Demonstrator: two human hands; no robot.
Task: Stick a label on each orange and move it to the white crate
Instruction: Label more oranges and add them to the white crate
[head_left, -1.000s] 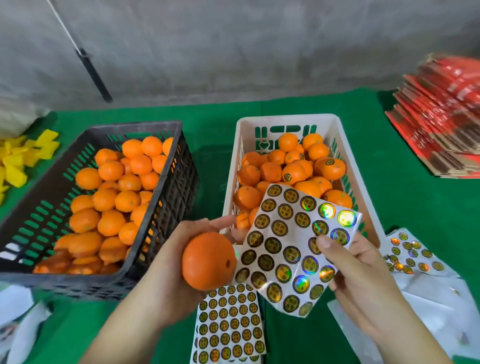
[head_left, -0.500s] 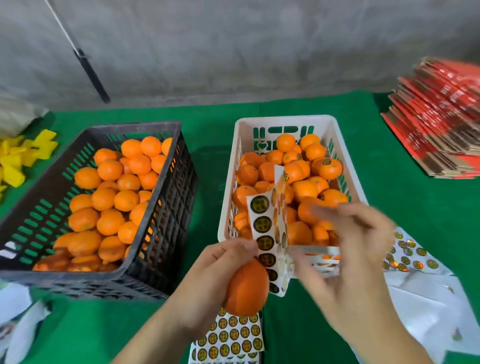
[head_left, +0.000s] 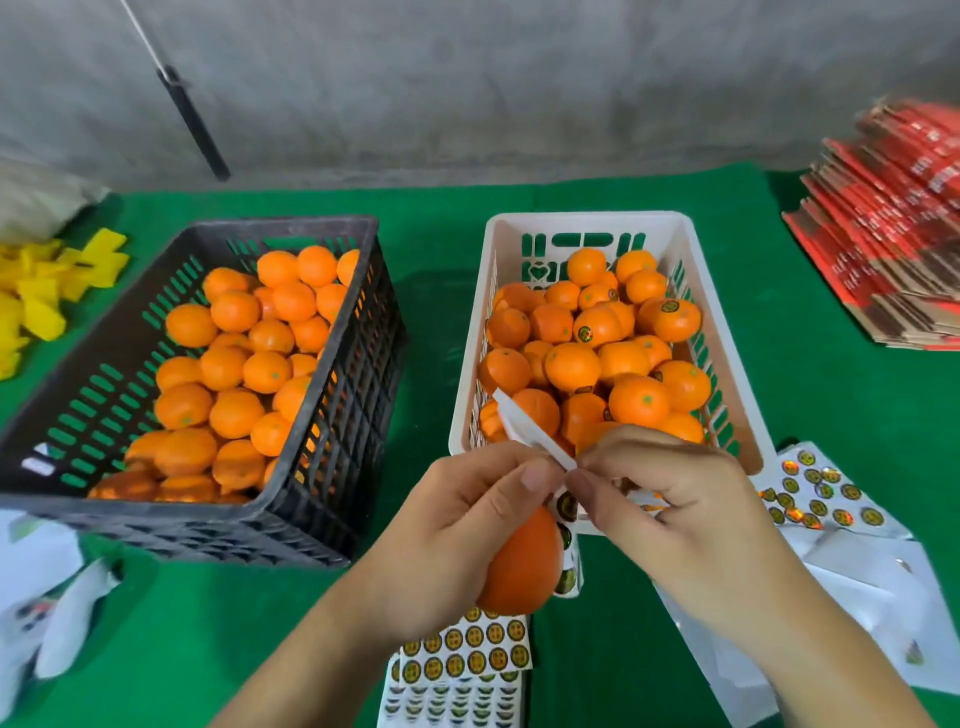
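Left hand (head_left: 457, 525) curled round one smooth round orange (head_left: 522, 564), held above the green cloth-covered worktop (head_left: 831, 395) near its front edge, just short of the near wall of the white slotted plastic crate (head_left: 582, 228). Its thumb also pinches the folded white sheet of round gold-and-black labels (head_left: 540, 441), which touches the orange's right side. Right hand (head_left: 670, 499) pinches the same sheet from the right, fingertips nearly meeting the left thumb. Sheet's long axis runs roughly away-and-left over the crate's near edge. Judgement: label peel in progress; orange unlabelled as far as visible; crate lies directly ahead. Black slotted crate (head_left: 332, 415) of oranges stands left.
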